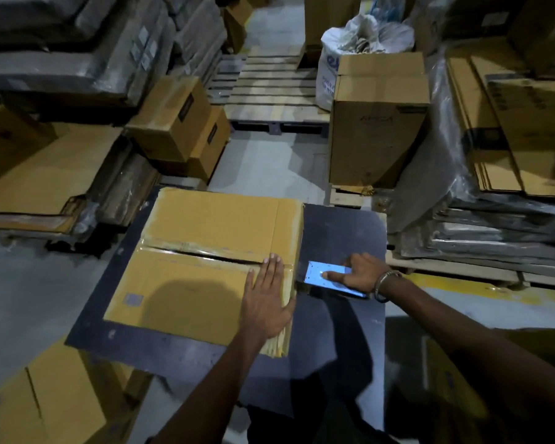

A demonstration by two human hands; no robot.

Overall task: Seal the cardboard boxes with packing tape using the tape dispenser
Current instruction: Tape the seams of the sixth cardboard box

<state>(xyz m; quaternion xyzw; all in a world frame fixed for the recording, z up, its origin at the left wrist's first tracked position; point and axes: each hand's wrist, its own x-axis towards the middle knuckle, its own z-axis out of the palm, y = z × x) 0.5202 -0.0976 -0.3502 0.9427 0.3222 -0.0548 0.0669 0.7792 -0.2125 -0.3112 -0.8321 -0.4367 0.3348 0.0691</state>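
A brown cardboard box lies on a dark table. Its two top flaps meet at a centre seam covered with shiny tape, and a dark gap shows along the seam. My left hand presses flat on the box top near its right edge, fingers straight, just below the seam. My right hand grips a metal tape dispenser with a pale blue plate, held just beyond the box's right side at seam height. The forefinger lies stretched along the plate.
Stacks of flattened cardboard stand at left and right. A tall closed box stands behind the table on the right, a wooden pallet further back. Another box sits at lower left.
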